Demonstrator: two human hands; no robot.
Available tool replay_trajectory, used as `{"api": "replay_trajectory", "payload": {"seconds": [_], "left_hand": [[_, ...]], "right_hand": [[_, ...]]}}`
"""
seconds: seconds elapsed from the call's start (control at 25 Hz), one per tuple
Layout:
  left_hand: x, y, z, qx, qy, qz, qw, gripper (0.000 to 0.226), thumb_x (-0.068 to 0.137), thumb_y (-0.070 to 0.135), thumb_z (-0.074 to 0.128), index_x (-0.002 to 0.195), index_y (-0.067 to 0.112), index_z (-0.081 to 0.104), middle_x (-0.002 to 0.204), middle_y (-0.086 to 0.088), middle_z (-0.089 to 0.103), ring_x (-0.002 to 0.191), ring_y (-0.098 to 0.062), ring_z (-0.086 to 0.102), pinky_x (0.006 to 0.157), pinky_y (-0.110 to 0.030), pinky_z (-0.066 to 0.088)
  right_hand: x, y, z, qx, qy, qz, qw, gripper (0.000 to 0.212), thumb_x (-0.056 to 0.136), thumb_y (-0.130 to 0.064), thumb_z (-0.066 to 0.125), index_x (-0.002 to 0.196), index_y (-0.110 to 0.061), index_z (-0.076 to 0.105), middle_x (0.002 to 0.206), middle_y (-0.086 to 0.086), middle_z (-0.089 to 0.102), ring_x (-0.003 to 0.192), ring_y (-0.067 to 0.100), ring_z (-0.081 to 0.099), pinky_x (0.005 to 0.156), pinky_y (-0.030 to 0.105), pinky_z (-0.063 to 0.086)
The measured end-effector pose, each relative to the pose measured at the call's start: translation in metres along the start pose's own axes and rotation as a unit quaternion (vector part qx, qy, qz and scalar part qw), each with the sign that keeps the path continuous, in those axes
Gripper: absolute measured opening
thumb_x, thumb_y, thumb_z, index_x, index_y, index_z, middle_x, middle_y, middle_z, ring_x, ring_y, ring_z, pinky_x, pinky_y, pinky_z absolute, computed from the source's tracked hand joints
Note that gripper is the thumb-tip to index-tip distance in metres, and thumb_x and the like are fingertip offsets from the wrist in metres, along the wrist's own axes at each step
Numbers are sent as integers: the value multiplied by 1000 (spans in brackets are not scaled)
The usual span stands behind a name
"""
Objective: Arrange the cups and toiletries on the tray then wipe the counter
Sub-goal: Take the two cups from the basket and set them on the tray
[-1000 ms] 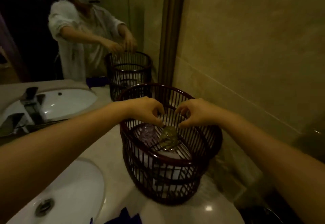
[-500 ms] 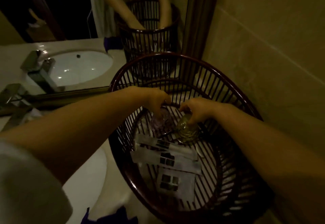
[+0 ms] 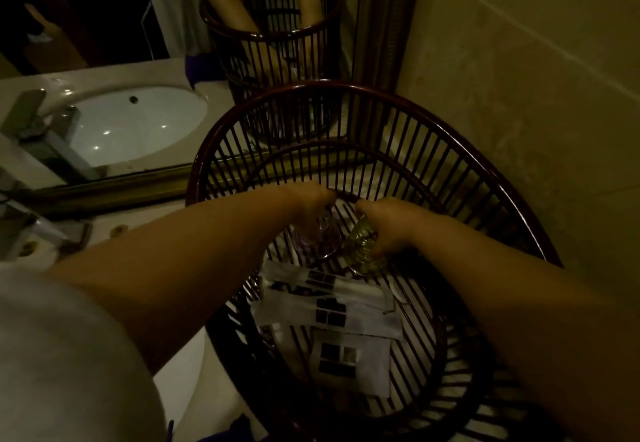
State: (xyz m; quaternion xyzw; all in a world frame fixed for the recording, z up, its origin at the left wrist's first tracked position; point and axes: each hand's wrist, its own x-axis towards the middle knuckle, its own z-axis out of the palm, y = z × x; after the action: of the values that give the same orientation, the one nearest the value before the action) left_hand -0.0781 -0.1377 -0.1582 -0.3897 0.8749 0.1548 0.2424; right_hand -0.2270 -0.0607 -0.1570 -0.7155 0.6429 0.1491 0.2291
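Head view, dim and yellowish: I am looking down into a dark slatted basket (image 3: pixel 377 102) standing on the pale worktop (image 3: pixel 162 216) against the tiled wall. Both my hands are inside it. My left hand (image 3: pixel 306 199) is closed over the top of a purplish clear cup (image 3: pixel 320 233); my right hand (image 3: pixel 388 223) is closed around a greenish clear cup (image 3: pixel 362 251). The two cups sit just beside each other near the basket's centre, the purple one at about 9 o'clock of the green one; I cannot tell whether they rest on the basket floor or hang above it.

Below the cups, toward 6 o'clock, flat white toiletry packets (image 3: pixel 332 306) with dark square labels lie overlapping on the slatted bottom.

At 10 o'clock a mirror (image 3: pixel 104 25) reflects the white basin (image 3: pixel 138 126), a chrome tap (image 3: pixel 45 136), and the basket with both forearms. A grey sleeve (image 3: pixel 65 355) fills the 7 o'clock corner.
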Motion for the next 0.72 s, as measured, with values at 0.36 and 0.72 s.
{"api": "replay_trajectory", "payload": {"seconds": [0.36, 0.72], "left_hand": [[-6, -3, -17, -69, -6, -3, 998, 62, 74, 22, 74, 128, 14, 45, 129, -8, 49, 112, -25, 51, 78, -27, 43], [-119, -1, -89, -125, 42, -2, 991, 48, 71, 22, 77, 112, 20, 53, 100, 3, 53, 82, -9, 57, 67, -23, 55]], "right_hand": [[-15, 3, -29, -4, -34, 26, 999, 69, 72, -19, 74, 131, -17, 37, 128, 10, 49, 113, 27, 52, 89, 34, 51], [-85, -19, -114, 70, 108, -40, 991, 62, 61, -30, 82, 114, -24, 51, 104, -6, 51, 94, 14, 50, 69, 26, 44]]}}
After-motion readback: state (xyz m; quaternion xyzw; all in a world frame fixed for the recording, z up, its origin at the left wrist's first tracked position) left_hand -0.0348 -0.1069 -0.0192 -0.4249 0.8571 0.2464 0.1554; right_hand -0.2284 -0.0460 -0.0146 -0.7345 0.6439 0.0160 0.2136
